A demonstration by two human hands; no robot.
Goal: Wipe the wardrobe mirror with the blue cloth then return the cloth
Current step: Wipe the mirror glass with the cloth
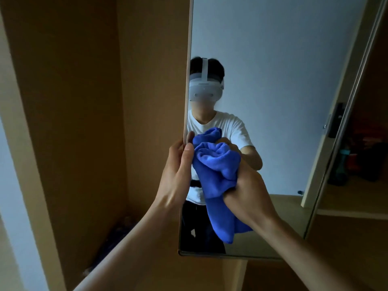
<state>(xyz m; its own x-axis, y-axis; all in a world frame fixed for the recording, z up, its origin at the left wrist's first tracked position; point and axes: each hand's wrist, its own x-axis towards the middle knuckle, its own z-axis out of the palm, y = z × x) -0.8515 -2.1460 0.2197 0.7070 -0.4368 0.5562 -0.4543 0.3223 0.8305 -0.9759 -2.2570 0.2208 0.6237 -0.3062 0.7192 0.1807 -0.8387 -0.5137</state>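
Note:
The wardrobe mirror (273, 70) is a tall panel on an open door, filling the centre and right of the head view. My left hand (177, 166) grips the mirror's left edge, thumb on the glass side, fingers behind. My right hand (247, 190) holds a bunched blue cloth (216, 171) pressed against the lower left of the glass. The cloth's tail hangs below my fist. A person in a white shirt with the cloth shows as a reflection.
The brown wardrobe interior (84, 101) opens to the left, with a dark bundle (117, 234) on its floor. The mirror's bottom edge (231, 255) sits low. On the right, wardrobe shelves (357, 198) hold dark items.

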